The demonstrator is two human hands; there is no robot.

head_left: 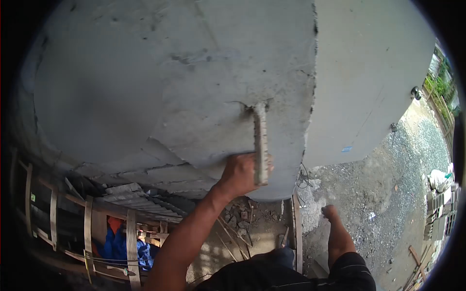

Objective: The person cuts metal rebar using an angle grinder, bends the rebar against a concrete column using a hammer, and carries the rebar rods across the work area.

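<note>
My left hand [241, 173] is closed around a long, narrow, mortar-crusted float [261, 140], held upright against the grey plastered wall [204, 97]. Rough plaster and a dark crack show at the float's upper end. Apart from the wall, my right hand [329, 212] hangs low at the right over the gravel, its fingers curled. Nothing can be made out in it.
A smooth door-like panel [369, 72] with a round knob [416, 93] stands at the right. Wooden framing [132, 247] and blue cloth [115, 244] lie at lower left. Rubble [239, 213] is below the wall; hollow blocks [439, 211] are stacked far right.
</note>
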